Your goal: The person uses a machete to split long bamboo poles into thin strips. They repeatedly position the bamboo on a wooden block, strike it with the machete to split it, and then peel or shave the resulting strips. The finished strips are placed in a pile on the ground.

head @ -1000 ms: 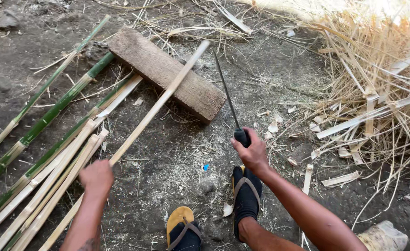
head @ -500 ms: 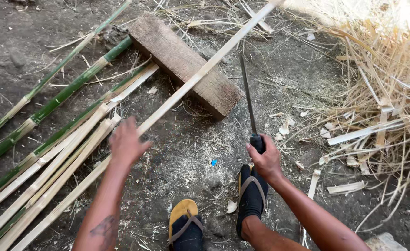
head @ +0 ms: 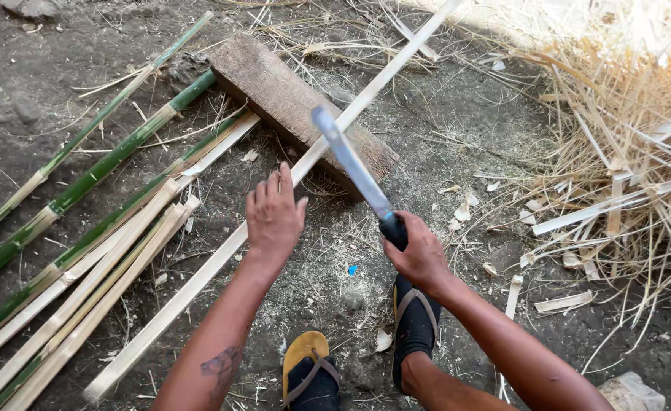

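A long pale bamboo strip (head: pixel 221 255) is pressed by the left hand (head: pixel 273 215), fingers spread flat, across a wooden block (head: pixel 278 87) on the dirt. A long knife (head: pixel 351 164) is gripped by its handle in the right hand (head: pixel 419 255), blade raised over the strip. Several split strips (head: pixel 84 304) are piled at the left beside whole green poles (head: pixel 84 179); this strip appears uncut.

I see no packages, labels, signs or screens anywhere around me here.
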